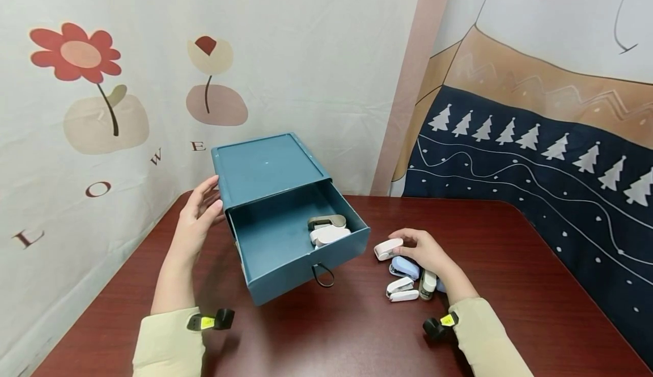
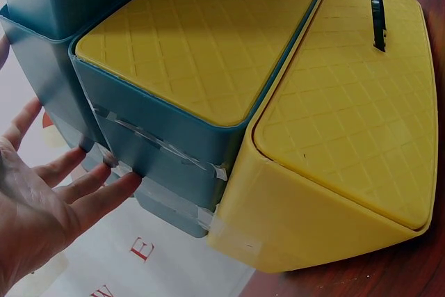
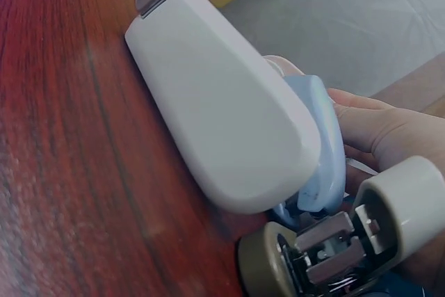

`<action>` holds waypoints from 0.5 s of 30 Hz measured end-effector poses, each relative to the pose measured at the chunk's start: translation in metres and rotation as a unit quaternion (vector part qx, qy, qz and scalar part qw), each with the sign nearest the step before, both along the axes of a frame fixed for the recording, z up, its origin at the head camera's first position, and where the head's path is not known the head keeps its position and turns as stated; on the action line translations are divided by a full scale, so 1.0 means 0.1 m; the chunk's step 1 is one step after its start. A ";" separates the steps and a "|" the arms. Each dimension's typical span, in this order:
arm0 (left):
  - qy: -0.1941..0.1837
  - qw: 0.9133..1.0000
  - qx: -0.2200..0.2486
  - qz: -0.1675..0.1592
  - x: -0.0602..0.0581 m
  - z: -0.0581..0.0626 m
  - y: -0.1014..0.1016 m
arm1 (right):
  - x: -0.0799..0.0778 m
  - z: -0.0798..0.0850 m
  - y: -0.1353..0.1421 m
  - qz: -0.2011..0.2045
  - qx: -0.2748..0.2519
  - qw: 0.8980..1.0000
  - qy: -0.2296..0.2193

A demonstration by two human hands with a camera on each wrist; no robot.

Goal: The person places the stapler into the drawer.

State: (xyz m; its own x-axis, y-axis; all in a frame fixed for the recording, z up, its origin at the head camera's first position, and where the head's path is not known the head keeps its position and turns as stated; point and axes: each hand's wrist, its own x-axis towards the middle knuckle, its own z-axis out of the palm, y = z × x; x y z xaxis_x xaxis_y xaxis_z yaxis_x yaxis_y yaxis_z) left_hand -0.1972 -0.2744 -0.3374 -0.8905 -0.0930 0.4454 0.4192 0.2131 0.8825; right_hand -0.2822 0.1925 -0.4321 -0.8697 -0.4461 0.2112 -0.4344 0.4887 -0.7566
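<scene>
1. White stapler [image 1: 389, 249]: on the right of the scene, just off the right end of the drawer [image 1: 288, 278]. Right hand [image 1: 420, 250] appears to pinch it at its right end, thumb near, fingers far. Can't tell if it's fully off the counter [image 1: 459, 218].

2. Slip risk: the grip seems to take one end only, and the shell looks smooth and rounded. Off-centre weight could make it rotate or drop.

3. Snag risk: pale blue stapler [image 1: 405, 267] sits right beside it, with second white stapler [image 1: 402, 290] and white-and-olive stapler [image 1: 427, 284] nearer. Both of those gape; a low wrist could drag or scatter them.

4. Rim clip: the drawer's front wall stands higher than the counter items. Too low a path would knock the wall and jar the piece loose.

5. Tip risk: drawer is pulled well out from its housing [image 1: 270, 167], with grey-brown stapler [image 1: 326, 222] and white staplers [image 1: 331, 235] bunched at its right end. More load there could pitch it forward.

6. Weak brace: left hand [image 1: 196, 212] has fingers spread, fingertips against the housing's left side, not wrapped round it. Stack is taped [image 2: 163, 147]; if the tape gives, the units could shift.
</scene>
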 end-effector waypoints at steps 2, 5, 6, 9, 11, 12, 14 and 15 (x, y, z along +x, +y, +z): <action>-0.001 1.000 -0.001 0.001 0.00 0.00 0.00 | 0.02 0.02 0.00 -0.010 -0.006 1.000 -0.004; -0.002 1.000 -0.002 0.001 0.01 0.00 0.00 | 0.05 0.07 -0.01 -0.027 -0.013 1.000 -0.008; -0.002 1.000 -0.002 0.001 0.01 0.00 0.00 | 0.06 0.09 -0.02 -0.031 -0.013 0.999 -0.007; -0.002 1.000 -0.001 -0.001 0.01 0.00 0.00 | 0.10 0.15 -0.03 -0.045 -0.019 0.999 0.001; -0.002 1.000 0.000 -0.003 0.01 0.00 0.00 | 0.12 0.20 -0.05 -0.052 -0.025 0.998 0.008; -0.001 1.000 0.000 -0.004 0.01 0.00 0.00 | 0.13 0.22 -0.06 -0.055 -0.030 0.998 0.012; -0.001 1.000 0.001 -0.004 0.00 0.00 0.00 | 0.15 0.27 -0.07 -0.061 -0.046 0.997 0.018; -0.001 1.000 0.000 -0.004 0.00 0.01 0.00 | 0.16 0.29 -0.08 -0.063 -0.054 0.996 0.021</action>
